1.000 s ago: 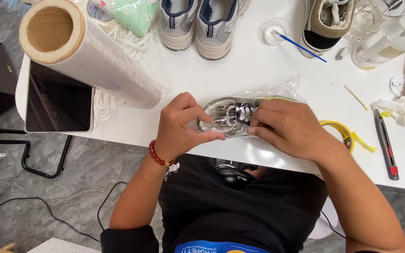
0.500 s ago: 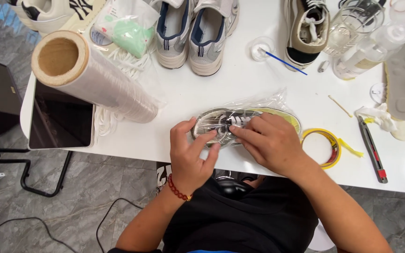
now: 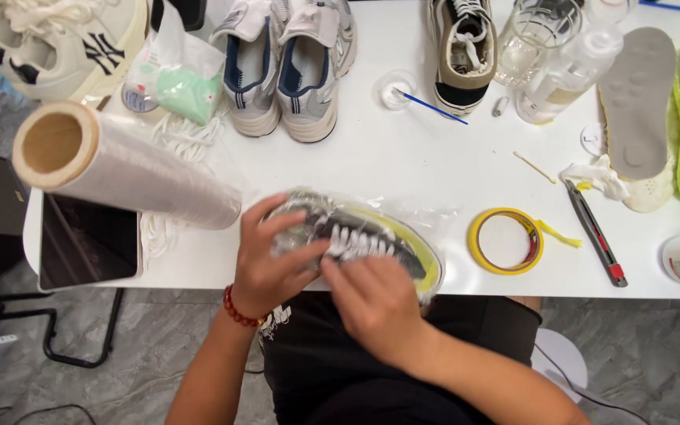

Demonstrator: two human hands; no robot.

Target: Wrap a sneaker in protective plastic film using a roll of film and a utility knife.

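Head view, looking straight down. A dark shoe with white laces and a yellow sole edge (image 3: 364,236), covered in clear film, lies at the near edge of the white worktop (image 3: 403,165), directly in front of the person's body. Long axis: runs left to right, tilted slightly, its left end farther from the body and its right end nearer.

Left hand (image 3: 271,264): clamped over the shoe's left end, fingers spread across the film, thumb along the near side. Red bead bracelet on the wrist.

Right hand (image 3: 371,303): laid flat on the near side of the shoe toward its middle and right, fingers pressing the film; not closed around it. The two hands sit close together, almost touching.

Both hands are in contact; the left holds more of the shoe.

Roll of clear film (image 3: 120,169) lies just left of the shoe. Yellow tape ring (image 3: 505,240) lies to the right, apart from it.
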